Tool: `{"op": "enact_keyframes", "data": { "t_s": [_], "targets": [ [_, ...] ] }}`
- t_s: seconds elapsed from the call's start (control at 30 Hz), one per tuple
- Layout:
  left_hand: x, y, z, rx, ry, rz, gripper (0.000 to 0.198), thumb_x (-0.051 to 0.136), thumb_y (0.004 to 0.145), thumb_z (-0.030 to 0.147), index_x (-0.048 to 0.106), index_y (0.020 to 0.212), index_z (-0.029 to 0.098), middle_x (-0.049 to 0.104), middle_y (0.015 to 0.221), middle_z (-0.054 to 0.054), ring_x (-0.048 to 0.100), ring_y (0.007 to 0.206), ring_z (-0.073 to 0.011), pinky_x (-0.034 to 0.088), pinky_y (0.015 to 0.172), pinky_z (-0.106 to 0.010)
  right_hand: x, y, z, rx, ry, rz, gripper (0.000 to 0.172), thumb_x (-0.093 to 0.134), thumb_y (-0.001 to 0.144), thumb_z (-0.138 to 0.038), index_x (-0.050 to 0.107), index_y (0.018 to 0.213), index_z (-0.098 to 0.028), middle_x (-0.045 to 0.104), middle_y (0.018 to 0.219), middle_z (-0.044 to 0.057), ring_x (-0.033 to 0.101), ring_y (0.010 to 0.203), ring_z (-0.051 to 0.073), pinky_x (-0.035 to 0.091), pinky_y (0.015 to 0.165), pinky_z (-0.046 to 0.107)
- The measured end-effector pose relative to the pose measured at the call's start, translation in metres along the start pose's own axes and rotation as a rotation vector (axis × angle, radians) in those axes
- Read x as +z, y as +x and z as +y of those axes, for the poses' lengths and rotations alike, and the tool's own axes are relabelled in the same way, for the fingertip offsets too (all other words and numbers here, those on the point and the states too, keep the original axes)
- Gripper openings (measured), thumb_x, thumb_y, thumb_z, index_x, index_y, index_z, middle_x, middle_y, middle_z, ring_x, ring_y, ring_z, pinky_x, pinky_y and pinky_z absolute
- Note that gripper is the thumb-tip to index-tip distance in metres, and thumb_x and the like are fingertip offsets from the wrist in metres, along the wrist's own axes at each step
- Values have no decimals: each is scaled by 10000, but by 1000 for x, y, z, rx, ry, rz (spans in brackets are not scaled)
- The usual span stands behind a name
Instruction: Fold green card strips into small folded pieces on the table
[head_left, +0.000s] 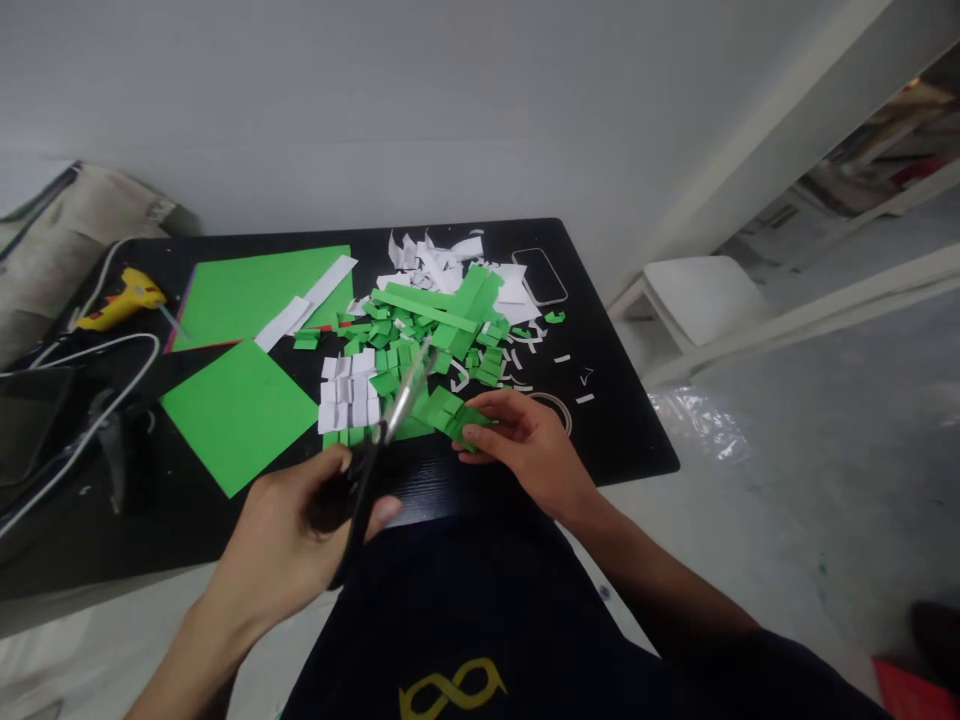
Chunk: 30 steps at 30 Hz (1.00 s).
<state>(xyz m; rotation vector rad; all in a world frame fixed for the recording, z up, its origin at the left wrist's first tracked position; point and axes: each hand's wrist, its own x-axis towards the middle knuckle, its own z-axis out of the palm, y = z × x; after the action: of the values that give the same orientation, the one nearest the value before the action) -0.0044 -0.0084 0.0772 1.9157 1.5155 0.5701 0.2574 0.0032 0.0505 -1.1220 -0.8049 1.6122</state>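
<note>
My left hand [292, 540] is wrapped round the black handles of a pair of scissors [406, 388], whose metal blades point up and away over the paper pieces. Between the thumb and fingers of my right hand [525, 435] is a folded green paper piece [447, 410], just right of the blades. Beneath and beyond the scissors lie small folded green pieces [401, 360]. A block of folded white pieces [349, 392] sits left of the blades. Long green strips [427, 305] rest on a heap of white scraps [435, 262] farther back.
On the black table [622, 430], a green square sheet [240, 415] and larger green sheets [262, 285] lie left. A yellow glue gun [124, 300] and white cable [112, 405] are at far left. A phone-shaped outline [541, 277] and tape roll [551, 412] lie right, near a white stool [701, 290].
</note>
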Motion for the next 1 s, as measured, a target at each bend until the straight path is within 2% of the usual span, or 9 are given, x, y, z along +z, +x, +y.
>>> {"op": "enact_keyframes", "data": {
  "t_s": [0.07, 0.13, 0.27, 0.47, 0.67, 1.0],
  "targets": [
    [-2, -5, -1, 41, 108, -117, 424, 705, 888, 579, 560, 720, 218, 542, 561, 45, 496, 476, -130, 362, 462, -243, 0, 0, -2, -21, 38, 0, 366, 978, 720, -335, 764, 985, -200, 710, 995, 3, 791, 865, 182, 723, 799, 349],
    [-1, -7, -2, 84, 179, -168, 448, 660, 921, 579, 521, 691, 221, 547, 566, 39, 508, 472, -132, 357, 466, -252, 0, 0, -4, -30, 60, -2, 333, 978, 727, -319, 750, 940, -201, 710, 961, -9, 784, 875, 172, 722, 812, 340],
    [-1, -6, -3, 134, 269, -169, 421, 625, 944, 541, 514, 688, 226, 586, 608, 18, 545, 493, -151, 362, 488, -277, 1, 0, -8, -24, 72, -36, 310, 973, 752, -323, 720, 887, -203, 721, 897, -25, 789, 861, 165, 715, 864, 352],
    [-9, -3, -5, 140, 343, -236, 292, 613, 935, 465, 575, 764, 232, 641, 669, -10, 570, 507, -173, 387, 501, -308, 0, 0, -12, -48, 19, -93, 298, 971, 757, -391, 788, 908, -210, 756, 879, -6, 779, 832, 172, 710, 886, 386],
    [-12, 0, -4, 177, 336, -213, 227, 598, 912, 405, 567, 751, 247, 616, 622, -10, 551, 487, -180, 374, 489, -324, 0, -1, -13, -50, -56, -145, 295, 941, 789, -430, 823, 936, -205, 767, 902, 14, 767, 833, 178, 709, 885, 396],
    [-18, 5, -4, 221, 271, -230, 248, 618, 896, 383, 561, 699, 244, 592, 572, -1, 515, 441, -157, 351, 447, -308, -1, -1, -14, -46, -115, -208, 260, 879, 858, -440, 830, 980, -215, 773, 938, 28, 765, 881, 198, 709, 875, 412]
  ]
}}
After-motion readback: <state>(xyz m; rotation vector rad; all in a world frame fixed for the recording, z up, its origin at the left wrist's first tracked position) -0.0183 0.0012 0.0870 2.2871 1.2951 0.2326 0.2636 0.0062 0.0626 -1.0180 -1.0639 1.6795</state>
